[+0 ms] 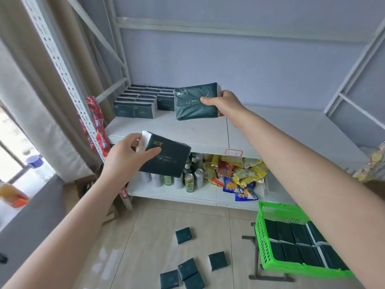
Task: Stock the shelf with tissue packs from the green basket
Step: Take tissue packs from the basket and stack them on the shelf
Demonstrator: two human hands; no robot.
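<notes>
Left forearm [68,230] and right forearm [302,163] enter from the bottom corners and extend toward the rack; each ends in a hand holding one dark green tissue pack

Left hand [123,157]: thumb on the printed top face, remaining fingers curled round the white left end of the left pack [168,161]; this pack is held in the air in front of the front edge of the middle shelf [270,130], tilted, touching nothing else

Right hand [226,103]: thumb on the front face, fingers wrapped behind the right end of the right pack [195,101]; this pack is held over the shelf board, face toward the camera, just to the right of the stocked block [137,105]; whether its lower edge touches the board cannot be determined

Stocked block: packs standing on edge in rows at the rear left corner of the same shelf, pressed tightly together

Lower shelf [166,192]: cans and bottles [189,182] at left, snack bags [239,174] at right; red packets [96,126] hang on the left upright [62,65]

Green basket [264,247]: located at lower right on a dark stand [255,259], partly hidden by the right forearm; further packs [291,240] stand inside it in two rows

Five loose packs [183,235] lie on the tiled floor [145,236] to the left of the basket, well apart from the rack
</notes>
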